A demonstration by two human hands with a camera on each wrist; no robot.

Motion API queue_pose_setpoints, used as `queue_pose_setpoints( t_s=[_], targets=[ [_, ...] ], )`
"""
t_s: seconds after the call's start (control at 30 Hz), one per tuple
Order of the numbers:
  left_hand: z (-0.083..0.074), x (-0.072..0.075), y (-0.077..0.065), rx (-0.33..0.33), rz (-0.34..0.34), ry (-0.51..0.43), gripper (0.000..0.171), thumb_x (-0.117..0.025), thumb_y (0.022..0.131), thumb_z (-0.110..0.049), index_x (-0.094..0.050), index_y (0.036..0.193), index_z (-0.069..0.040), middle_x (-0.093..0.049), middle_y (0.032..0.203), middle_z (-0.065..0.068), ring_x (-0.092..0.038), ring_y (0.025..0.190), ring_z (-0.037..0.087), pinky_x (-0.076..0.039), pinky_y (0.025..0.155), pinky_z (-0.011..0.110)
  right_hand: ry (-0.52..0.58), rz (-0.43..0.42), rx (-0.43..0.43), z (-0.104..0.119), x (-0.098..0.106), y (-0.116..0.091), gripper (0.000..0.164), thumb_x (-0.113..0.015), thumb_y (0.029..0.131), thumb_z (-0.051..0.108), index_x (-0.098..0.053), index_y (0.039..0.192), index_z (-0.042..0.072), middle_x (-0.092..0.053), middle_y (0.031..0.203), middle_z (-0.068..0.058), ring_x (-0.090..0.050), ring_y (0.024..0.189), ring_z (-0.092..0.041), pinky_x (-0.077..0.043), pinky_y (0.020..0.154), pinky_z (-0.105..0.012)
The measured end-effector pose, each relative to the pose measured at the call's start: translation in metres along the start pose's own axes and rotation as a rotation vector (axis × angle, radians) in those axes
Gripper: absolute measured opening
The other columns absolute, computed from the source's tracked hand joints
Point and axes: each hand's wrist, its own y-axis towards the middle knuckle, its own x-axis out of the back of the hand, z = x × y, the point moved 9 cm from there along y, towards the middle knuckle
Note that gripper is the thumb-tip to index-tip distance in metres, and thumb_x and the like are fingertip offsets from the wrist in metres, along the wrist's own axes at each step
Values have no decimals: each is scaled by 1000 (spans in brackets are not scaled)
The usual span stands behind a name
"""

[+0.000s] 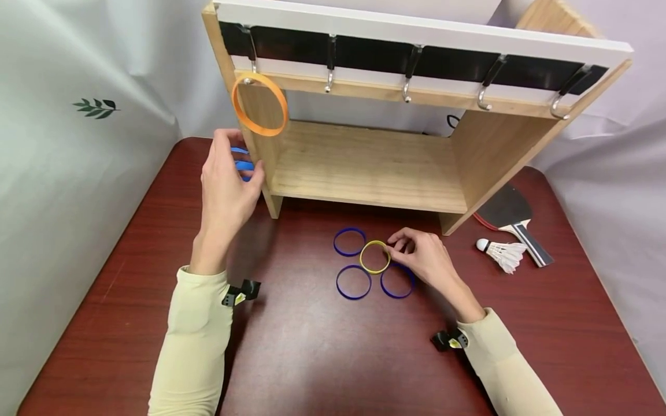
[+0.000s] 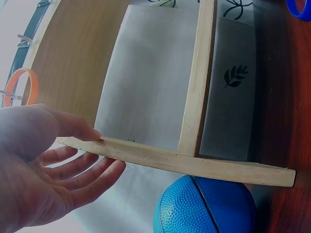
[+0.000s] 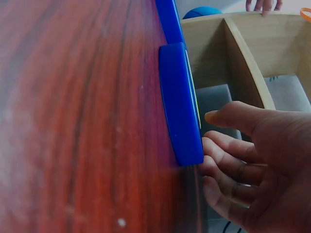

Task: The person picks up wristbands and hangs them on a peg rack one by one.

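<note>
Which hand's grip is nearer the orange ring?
Left: the left grip is just below the orange ring, at the shelf; the right grip is farther off, by the yellow ring.

Draped nook: table [image 1: 312,370], leaf-print sheets [image 1: 67,190]

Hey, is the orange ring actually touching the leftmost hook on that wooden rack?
Touching. The head view shows it: the orange ring hangs by its upper rim from the curved end of the leftmost hook.
</note>
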Motion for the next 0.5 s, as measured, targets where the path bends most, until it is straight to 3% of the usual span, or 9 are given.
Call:
queue_pose_setpoints(
  t_s=[0.23,0.5],
  targets=[
    [0,1,0,-2,-1,-6,37,-66,87,-7,-48,118,0,-58,107,11,-64,88,14,-54,73,29,-33,29,-17,-3,-6,1,11,-77,83,31,-70,82,23,-63,71,15,-60,60,-6,-45,56,-30],
    [1,-1,0,0,6,-4,38,-66,87,-7,-48,119,0,-58,108,11,-64,90,14,-50,72,18,-61,20,-15,-4,-7,0,10,-77,84,29,-69,80,23,-62,70,15,-57,59,-4,-44,54,-30]
  ],
)
